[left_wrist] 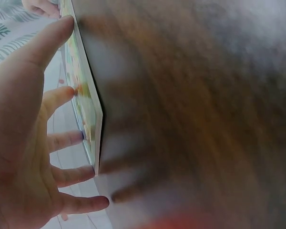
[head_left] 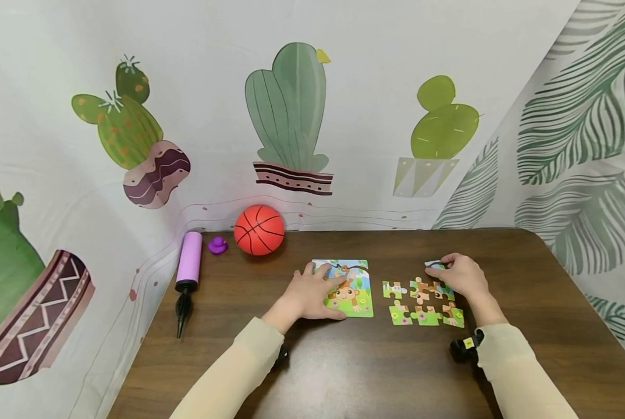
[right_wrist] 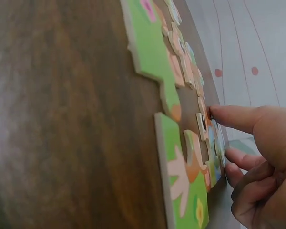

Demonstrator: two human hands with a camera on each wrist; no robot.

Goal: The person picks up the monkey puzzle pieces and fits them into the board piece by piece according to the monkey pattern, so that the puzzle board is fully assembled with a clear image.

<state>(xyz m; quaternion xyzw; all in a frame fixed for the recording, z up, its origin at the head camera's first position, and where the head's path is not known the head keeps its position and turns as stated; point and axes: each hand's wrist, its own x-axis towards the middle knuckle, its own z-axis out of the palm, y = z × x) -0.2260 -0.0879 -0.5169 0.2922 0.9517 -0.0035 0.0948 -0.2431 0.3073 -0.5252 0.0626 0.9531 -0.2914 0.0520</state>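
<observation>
My left hand (head_left: 311,293) rests with spread fingers over the left part of a square monkey picture board (head_left: 362,291). In the left wrist view, the thumb and fingertips (left_wrist: 66,93) reach the board's face and edge. To its right lie several loose jigsaw pieces (head_left: 426,316) with parts of a monkey, grass and flowers, some with gaps between them. At their far right corner my right hand (head_left: 464,276) pinches a blue-topped jigsaw piece (head_left: 434,264) between thumb and fingers. The right wrist view shows its fingertips low at the far edge of the pieces, partly hiding that piece.
An orange-red toy basketball (head_left: 259,230) sits at the back of the brown table (head_left: 344,372). Left of it are a purple rubber duck (head_left: 217,245) and a pink hand pump (head_left: 188,262) with a black nozzle. A cactus-print cloth (head_left: 365,116) hangs behind the table.
</observation>
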